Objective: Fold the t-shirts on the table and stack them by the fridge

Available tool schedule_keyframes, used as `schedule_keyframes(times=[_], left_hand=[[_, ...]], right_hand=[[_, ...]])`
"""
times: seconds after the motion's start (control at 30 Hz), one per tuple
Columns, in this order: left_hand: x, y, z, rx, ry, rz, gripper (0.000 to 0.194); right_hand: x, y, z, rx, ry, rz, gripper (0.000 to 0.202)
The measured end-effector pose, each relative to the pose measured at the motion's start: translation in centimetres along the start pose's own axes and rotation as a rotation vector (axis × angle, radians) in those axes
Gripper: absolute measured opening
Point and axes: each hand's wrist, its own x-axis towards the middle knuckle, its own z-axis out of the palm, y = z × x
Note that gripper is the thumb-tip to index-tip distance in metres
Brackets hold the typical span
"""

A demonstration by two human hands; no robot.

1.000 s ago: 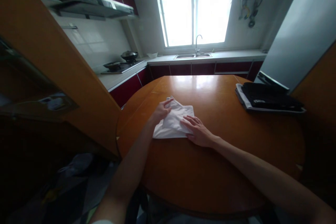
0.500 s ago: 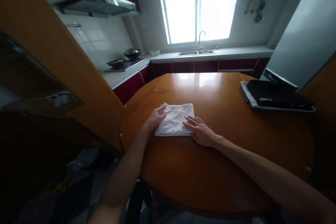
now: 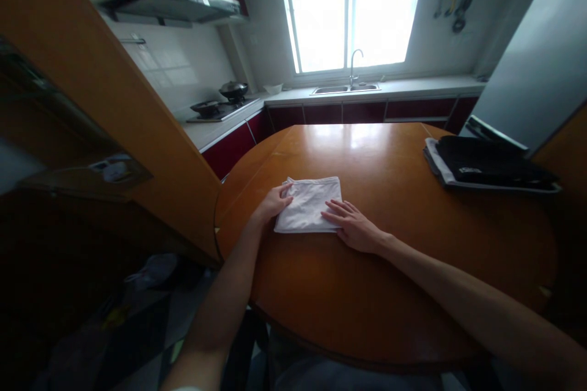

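A folded white cloth (image 3: 309, 204), roughly square, lies flat on the brown wooden table (image 3: 348, 293). My left hand (image 3: 274, 201) rests on its left edge, the thumb apart from the fingers and on top of the fabric. Over the cloth's lower right side, my right hand (image 3: 355, 227) lies flat with its fingers spread, pressing on the fabric. The cloth has light creases across its top, and a layered edge shows at its upper left corner.
A stack of folded dark and white clothes (image 3: 493, 162) sits at the table's right side. Beyond the table are a sink (image 3: 346, 89), a counter, and a stove (image 3: 224, 110) with pans. A wooden partition (image 3: 137, 110) stands at the left, a fridge (image 3: 527, 67) at the right.
The camera view has shifted slightly. Both hands stay in the same places on the white cloth, which looks unchanged.
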Motion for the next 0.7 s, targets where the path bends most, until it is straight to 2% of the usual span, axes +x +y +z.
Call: schedule_keyframes(times=[0.17,0.37,0.47,0.6,0.7], left_hand=[[0.3,-0.5,-0.1,0.072,0.011,0.047,0.060],[0.2,-0.9,0.0,0.388,0.089,0.041,0.055],[0.0,-0.3,-0.2,0.489,0.187,0.004,0.050],[-0.2,0.7,-0.3,0.487,0.344,-0.037,0.027],[-0.1,0.8,0.0,0.462,0.271,-0.126,0.023]], right_hand=[[-0.1,-0.2,-0.2,-0.023,-0.011,-0.032,0.056],[0.0,-0.4,-0.3,-0.004,-0.029,-0.042,0.051],[0.0,-0.7,-0.5,0.011,-0.046,-0.046,0.050],[0.1,-1.2,-1.0,0.052,-0.084,-0.081,0.057],[0.0,-1.5,-1.2,0.093,-0.107,-0.115,0.063]])
